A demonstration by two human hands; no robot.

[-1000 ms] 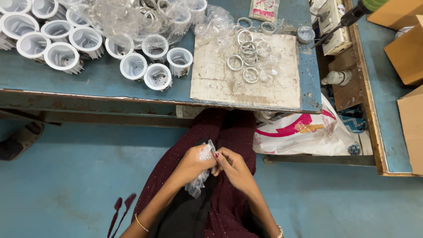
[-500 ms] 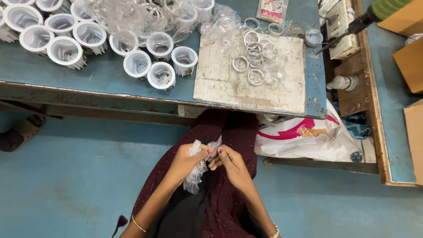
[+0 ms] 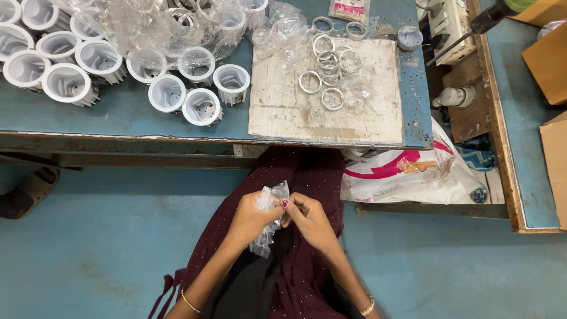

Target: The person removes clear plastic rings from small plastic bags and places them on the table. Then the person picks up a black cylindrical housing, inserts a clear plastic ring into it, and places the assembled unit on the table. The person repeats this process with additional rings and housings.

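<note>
Over my lap, my left hand and my right hand meet on a small clear plastic bag. Both pinch its top, and the crumpled bag hangs down between them over my dark red dress. What is inside the bag cannot be made out. On the blue table ahead lies a worn white board with several metal rings and clear wrappers on it.
Several white ribbed cup-shaped housings stand on the blue table at left, some under clear plastic bags. A white and pink sack sits below the table's right end. Cardboard boxes and a white switch box lie at right.
Both hands have stayed together on the plastic bag, working at its top. The view has shifted so the table sits a little lower and further right in the picture.
</note>
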